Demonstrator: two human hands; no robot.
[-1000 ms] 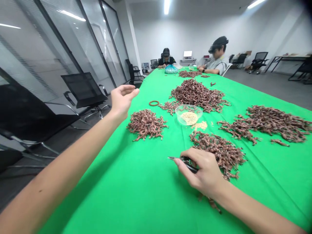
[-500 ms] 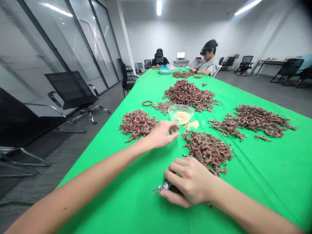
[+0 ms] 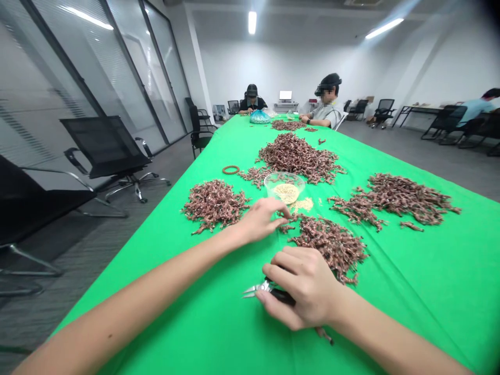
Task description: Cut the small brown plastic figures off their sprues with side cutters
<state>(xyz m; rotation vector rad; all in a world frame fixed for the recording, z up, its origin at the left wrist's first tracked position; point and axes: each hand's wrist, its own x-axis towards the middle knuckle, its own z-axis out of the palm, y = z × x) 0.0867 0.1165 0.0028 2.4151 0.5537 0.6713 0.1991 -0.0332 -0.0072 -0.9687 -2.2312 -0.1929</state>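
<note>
Your right hand (image 3: 302, 286) gripped pliers (image 3: 269, 285) over the tabletop (image 3: 422, 281) as your left hand (image 3: 261, 219), its hold impossible to tell, apparently picked at the near brown pile's (image 3: 330, 242) left edge, calling for a light pinch.

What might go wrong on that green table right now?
The pliers in the right hand look pointed, so they might poke the nearby left hand. The clear bowl stands just beyond the left hand; a bump might tip out its pale grains.
</note>
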